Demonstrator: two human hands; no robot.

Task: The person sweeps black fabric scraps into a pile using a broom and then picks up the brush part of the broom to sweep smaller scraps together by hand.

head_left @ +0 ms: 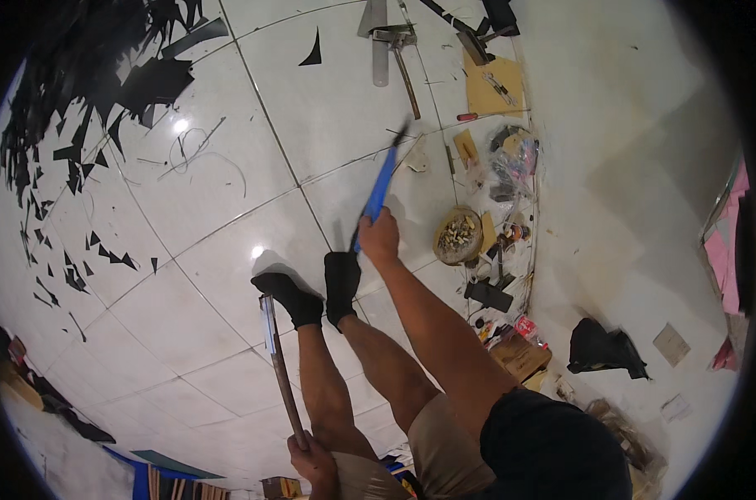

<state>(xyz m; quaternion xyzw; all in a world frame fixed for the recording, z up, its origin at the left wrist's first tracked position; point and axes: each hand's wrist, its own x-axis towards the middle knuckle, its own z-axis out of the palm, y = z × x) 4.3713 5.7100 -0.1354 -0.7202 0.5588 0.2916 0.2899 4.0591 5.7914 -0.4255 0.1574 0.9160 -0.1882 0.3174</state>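
Hazards come first in this head-down view of a white tiled floor (pixel 228 167). The person stands in black socks (pixel 311 292), and black, sharp-cornered offcut scraps (pixel 78 158) lie scattered from nine to eleven o'clock. A step that way could probably put a sock on a pointed scrap, or let it slide on the glossy tile.

The right hand (pixel 380 237), just above centre, is closed in a fist round the near end of a long, flat, blue strip-like tool (pixel 381 185) that points toward twelve o'clock. Swung wide, its far end could likely strike the metal tools (pixel 392 42) lying at twelve o'clock, or the clutter at two o'clock.

The left hand (pixel 311 457), at six o'clock, wraps the lower end of a long, thin brown rod with a pale metal end (pixel 278 367). The rod runs up beside the left leg, its far end just by the left foot. A loose grip could drop it onto the toes.

A round shallow basket of small pale pieces (pixel 458 236) sits at three o'clock, near the right hand.

Hard to make out: the blue tool's far tip is blurred, so its shape is unclear. Fingers of the left hand are partly cut off by the lower edge. Small items along the wall are too tiny to identify, and fisheye bending warps the rim.
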